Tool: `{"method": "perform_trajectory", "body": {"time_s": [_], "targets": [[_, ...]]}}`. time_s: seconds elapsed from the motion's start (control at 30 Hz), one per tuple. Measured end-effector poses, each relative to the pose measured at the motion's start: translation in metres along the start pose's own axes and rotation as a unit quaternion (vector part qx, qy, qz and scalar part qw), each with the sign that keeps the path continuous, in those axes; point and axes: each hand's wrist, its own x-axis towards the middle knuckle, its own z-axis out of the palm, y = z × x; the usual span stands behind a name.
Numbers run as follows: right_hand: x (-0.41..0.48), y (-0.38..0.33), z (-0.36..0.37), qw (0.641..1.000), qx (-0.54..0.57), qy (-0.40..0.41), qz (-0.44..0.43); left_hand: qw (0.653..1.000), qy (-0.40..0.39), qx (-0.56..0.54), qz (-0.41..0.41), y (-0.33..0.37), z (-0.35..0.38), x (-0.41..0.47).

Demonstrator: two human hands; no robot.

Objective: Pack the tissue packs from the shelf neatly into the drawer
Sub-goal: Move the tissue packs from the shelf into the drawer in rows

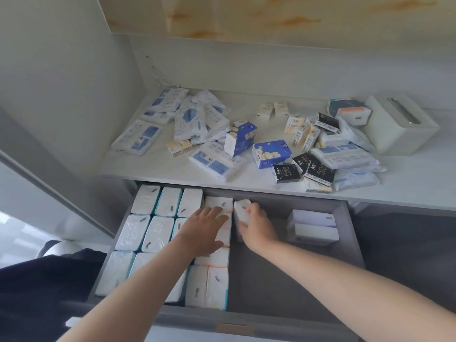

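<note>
The grey drawer (283, 280) stands pulled out below the white shelf (158, 164). Its left half holds several white tissue packs (158, 233) standing in tight rows. My left hand (202, 230) lies flat on the packs of the fourth column, fingers straight. My right hand (256, 225) grips one white tissue pack (240, 211) upright just right of that column, against the drawer's back. Many loose packs lie scattered on the shelf: blue-and-white flat packs (138, 138), two blue flowered packs (271, 154), black packs (287, 172) and cream ones (179, 146).
Two white boxes (313, 225) sit stacked at the drawer's right side. A white tissue box holder (399, 124) stands at the shelf's right end, next to an orange-and-white item (354, 114). The drawer's bare grey floor shows between my right arm and the front wall.
</note>
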Motion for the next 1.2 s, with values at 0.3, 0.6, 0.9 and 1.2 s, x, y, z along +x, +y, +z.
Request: {"method": "perform_trajectory", "body": {"time_s": [0.3, 0.6, 0.9, 1.2], "targets": [[0.016, 0.018, 0.004, 0.961, -0.252, -0.026, -0.109, 0.999, -0.005, -0.047, 0.002, -0.008, 0.003, 0.015], [0.025, 0.015, -0.009, 0.956, -0.252, -0.063, -0.136, 0.996, -0.025, -0.079, -0.016, 0.001, -0.003, 0.005], [0.008, -0.002, -0.094, 0.958, -0.187, 0.000, -0.218, 0.965, 0.112, -0.232, -0.040, 0.038, -0.072, 0.022], [0.048, 0.029, -0.272, 0.964, -0.141, 0.153, -0.165, 0.954, 0.203, -0.219, -0.020, 0.097, -0.190, 0.133]]}}
